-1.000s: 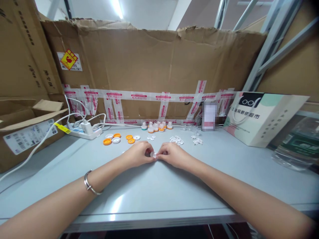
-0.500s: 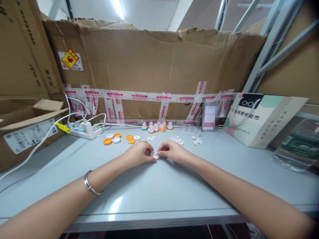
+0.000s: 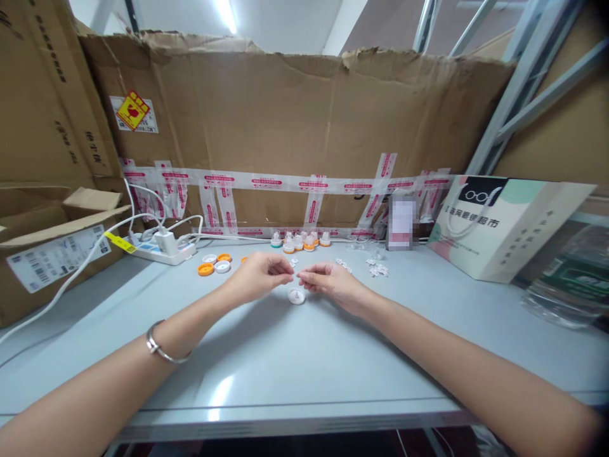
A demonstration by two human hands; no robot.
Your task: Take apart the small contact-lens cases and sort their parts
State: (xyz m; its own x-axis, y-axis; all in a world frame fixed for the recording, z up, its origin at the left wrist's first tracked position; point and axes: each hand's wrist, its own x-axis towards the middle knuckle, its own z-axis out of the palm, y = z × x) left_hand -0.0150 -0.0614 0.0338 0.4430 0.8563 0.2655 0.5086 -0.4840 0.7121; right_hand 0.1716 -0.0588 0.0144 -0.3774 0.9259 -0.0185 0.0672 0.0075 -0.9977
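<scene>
A small white round piece [image 3: 297, 296] lies on the grey table, just below my fingertips and apart from them. Above its far left side, my left hand [image 3: 261, 275] is closed in a pinch. My right hand [image 3: 335, 285] is also pinched, its fingertips almost meeting those of the left. Whatever lies between the fingers is too small to make out. Behind my hands are small white parts [image 3: 378, 268] in loose groups, and orange rings [image 3: 205, 270] and white rings [image 3: 222, 268] to the left. Several clear-topped pieces with orange bases [image 3: 309, 244] stand together at the back.
A power strip [image 3: 166, 254] with white cables sits at the back left beside an open cardboard box [image 3: 61, 241]. A large carton [image 3: 295, 120] walls off the back. To the right are a blurred upright object [image 3: 401, 222], a printed paper bag [image 3: 490, 235] and a water bottle [image 3: 571, 279].
Both hands have lifted off the white round piece, which now rests alone on the table. The left hand moved up and left; the fingertips of both hands came close together above the piece.
</scene>
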